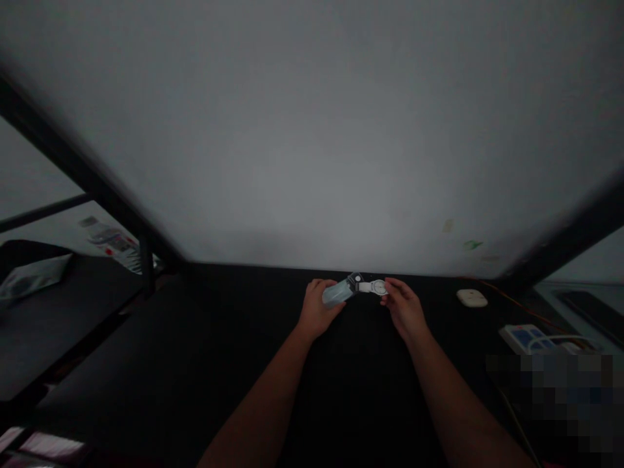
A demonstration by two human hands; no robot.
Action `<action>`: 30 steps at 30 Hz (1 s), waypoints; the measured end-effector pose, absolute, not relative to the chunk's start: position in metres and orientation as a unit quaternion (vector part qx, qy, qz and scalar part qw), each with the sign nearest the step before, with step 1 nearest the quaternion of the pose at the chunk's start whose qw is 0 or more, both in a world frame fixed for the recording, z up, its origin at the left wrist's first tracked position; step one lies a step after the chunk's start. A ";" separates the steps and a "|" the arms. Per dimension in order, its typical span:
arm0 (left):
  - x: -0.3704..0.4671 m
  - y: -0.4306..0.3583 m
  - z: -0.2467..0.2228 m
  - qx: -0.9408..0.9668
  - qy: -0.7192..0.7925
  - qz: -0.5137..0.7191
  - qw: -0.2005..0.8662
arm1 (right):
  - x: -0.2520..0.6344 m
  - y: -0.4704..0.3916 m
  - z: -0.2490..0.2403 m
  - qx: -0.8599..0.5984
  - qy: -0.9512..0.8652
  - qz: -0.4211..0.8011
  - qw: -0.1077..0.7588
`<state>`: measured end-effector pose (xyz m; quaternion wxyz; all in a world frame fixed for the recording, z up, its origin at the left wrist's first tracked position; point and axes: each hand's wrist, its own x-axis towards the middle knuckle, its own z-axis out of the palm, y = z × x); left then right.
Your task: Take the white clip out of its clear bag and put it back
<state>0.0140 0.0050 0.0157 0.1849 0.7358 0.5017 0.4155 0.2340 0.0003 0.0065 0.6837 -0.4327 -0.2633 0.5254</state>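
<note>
Over the far part of the black tabletop, my left hand is closed around a pale blue, see-through container. Its dark end carries a round white spot and points right. My right hand pinches a white wristwatch by its right side, the round dial showing. The watch's white strap runs left to the container's dark end; whether the two are joined or only touching I cannot tell in the dim light.
A white earbud case lies to the right, with a white and blue box and a pale cable nearer me. A grey wall rises behind the black table. Dark frame bars slant at both sides.
</note>
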 end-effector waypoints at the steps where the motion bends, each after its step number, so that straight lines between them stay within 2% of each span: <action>1: 0.014 0.005 0.016 0.733 0.504 0.419 0.181 | 0.235 0.001 0.006 -0.429 -0.253 0.523 0.691; 11: 0.012 0.004 0.014 0.747 0.477 0.420 0.196 | 0.235 0.001 0.007 -0.440 -0.236 0.521 0.693; 23: 0.020 0.000 0.009 0.777 0.408 0.397 0.270 | 0.225 -0.006 0.010 -0.486 -0.464 0.502 0.544; 30: 0.025 -0.003 0.011 0.790 0.386 0.396 0.263 | 0.223 -0.003 0.010 -0.492 -0.377 0.488 0.615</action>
